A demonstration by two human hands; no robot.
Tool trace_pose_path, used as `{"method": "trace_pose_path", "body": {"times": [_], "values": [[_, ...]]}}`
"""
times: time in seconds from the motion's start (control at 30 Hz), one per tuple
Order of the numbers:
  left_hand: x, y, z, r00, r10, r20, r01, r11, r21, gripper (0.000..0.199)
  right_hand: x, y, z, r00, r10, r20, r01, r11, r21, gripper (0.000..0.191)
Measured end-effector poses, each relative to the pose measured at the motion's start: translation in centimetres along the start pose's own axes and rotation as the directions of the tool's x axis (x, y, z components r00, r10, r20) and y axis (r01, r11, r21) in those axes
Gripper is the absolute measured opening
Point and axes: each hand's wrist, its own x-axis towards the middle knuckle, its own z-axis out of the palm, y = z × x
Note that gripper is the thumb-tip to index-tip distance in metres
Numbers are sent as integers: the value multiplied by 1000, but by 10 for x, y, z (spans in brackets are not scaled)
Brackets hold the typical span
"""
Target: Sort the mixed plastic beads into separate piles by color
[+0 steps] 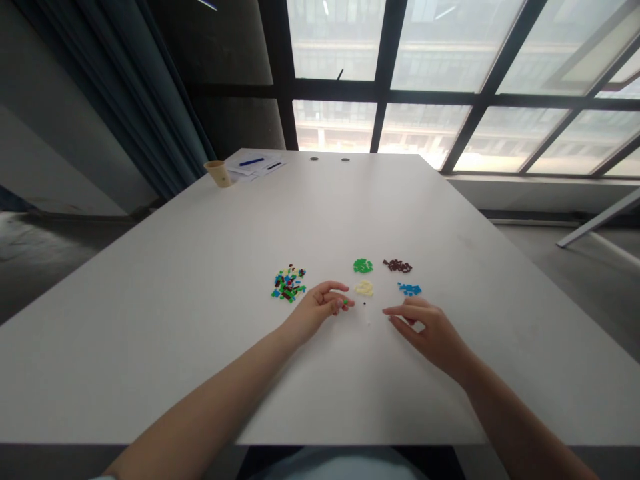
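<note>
Small bricks lie in piles on the white table (310,220). My left hand (321,305) pinches a small green piece (345,302) between thumb and fingers, just right of a mixed-colour pile (289,283). My right hand (423,327) hovers low, its thumb and index finger apart and nothing visible between them. Beyond the hands are a green pile (363,266), a dark brown pile (398,266), a cream pile (365,288) and a blue pile (410,289). One tiny dark piece (365,304) and a tiny white piece (369,324) lie between my hands.
A tan paper cup (219,175) stands at the table's far left edge, beside papers (255,167) with a blue pen (251,162) on them. Two dark round discs (314,159) sit near the far edge. Windows are behind the table, and a blue curtain hangs at left.
</note>
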Motion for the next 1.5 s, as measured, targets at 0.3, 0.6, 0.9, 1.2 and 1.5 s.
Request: {"method": "trace_pose_path", "body": {"times": [0.3, 0.6, 0.9, 1.2, 1.5], "values": [[-4, -9, 10, 976, -3, 218, 30, 992, -123, 32, 11, -30, 19, 966, -217, -139, 230, 970, 82, 15], [-2, -10, 10, 977, -25, 211, 49, 993, -110, 34, 10, -28, 29, 957, -230, -179, 247, 966, 77, 12], [-1, -12, 10, 978, -56, 201, 62, 998, -19, 37, 13, -26, 41, 963, -219, -155, 225, 974, 21, 11], [9, 4, -29, 959, 199, -200, -63, 844, 533, 22, 58, 25, 8, 995, 22, -94, -47, 961, -271, 18], [21, 11, -97, 866, 472, -165, 69, 215, 974, 22, 100, 52, 17, 973, 227, -26, -208, 833, -513, 21]]}}
